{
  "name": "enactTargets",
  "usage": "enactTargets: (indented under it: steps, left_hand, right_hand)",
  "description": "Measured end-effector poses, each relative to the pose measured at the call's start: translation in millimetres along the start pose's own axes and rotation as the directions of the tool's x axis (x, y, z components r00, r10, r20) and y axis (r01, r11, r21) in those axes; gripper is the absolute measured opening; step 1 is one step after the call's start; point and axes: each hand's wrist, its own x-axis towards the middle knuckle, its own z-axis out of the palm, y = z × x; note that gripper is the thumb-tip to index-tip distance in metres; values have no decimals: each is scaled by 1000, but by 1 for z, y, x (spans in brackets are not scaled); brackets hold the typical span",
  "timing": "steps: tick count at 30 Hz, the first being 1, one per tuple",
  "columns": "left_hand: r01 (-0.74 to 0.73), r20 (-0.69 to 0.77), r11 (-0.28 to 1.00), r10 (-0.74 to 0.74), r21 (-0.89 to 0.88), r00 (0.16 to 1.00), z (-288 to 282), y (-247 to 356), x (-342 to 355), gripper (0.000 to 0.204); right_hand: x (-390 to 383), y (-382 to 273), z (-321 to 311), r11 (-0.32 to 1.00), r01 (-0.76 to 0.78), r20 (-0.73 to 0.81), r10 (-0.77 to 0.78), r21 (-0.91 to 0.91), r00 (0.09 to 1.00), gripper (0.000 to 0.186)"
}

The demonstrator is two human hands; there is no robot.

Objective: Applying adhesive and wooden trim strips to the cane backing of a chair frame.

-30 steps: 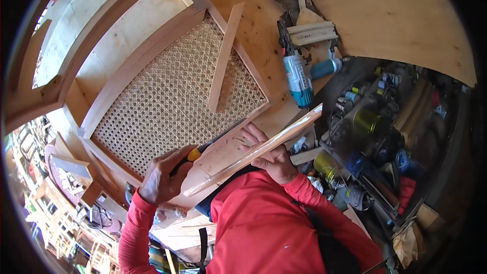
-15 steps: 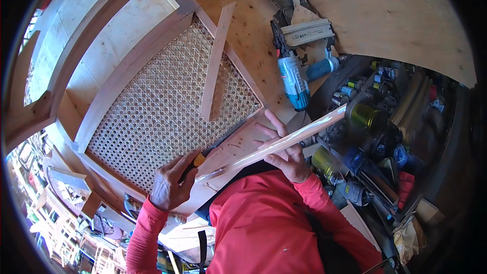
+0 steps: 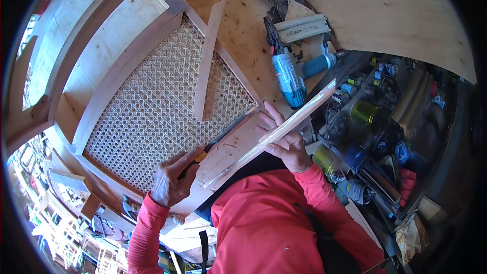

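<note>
My left hand [image 3: 174, 178] is closed around a black-and-orange handled tool [image 3: 193, 164]; which tool it is, I cannot make out. In my right hand [image 3: 289, 147] lies a slim wooden strip [image 3: 284, 131], gripped between thumb and fingers, with shiny white streaks like wet glue along it. The strip slants from near my left hand up to the right. Just beyond both hands rests a wooden frame [image 3: 236, 144] with a woven cane panel [image 3: 157, 99] set in it. Another thin wooden strip [image 3: 208, 63] lies loose across the cane.
A blue-and-black nail gun [image 3: 289, 78] lies on the plywood bench [image 3: 243, 35], beside a pale grooved bar [image 3: 302, 29] and torn scraps [image 3: 284, 0]. At right, a cluttered shelf holds a gold can [image 3: 366, 114] and several smaller cans. Curved wooden frame parts [image 3: 76, 35] rise at left.
The wooden strip in my right hand has tilted more steeply, its far end shifting left and up. My left hand stays nearly in place with the tool. The whole view has shifted slightly.
</note>
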Motion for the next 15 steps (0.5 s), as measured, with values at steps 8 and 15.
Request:
enactTargets:
  steps: [8,15]
  left_hand:
    - [-79,-75,996,82,45,994,8,-1,-4,51]
    - [-34,-104,999,30,-30,994,12,0,-6,49]
  right_hand:
    - [-1,3,-1,998,22,5,-22,56,1000,22]
    - [-1,1,-2,996,-2,-16,4,95,1000,21]
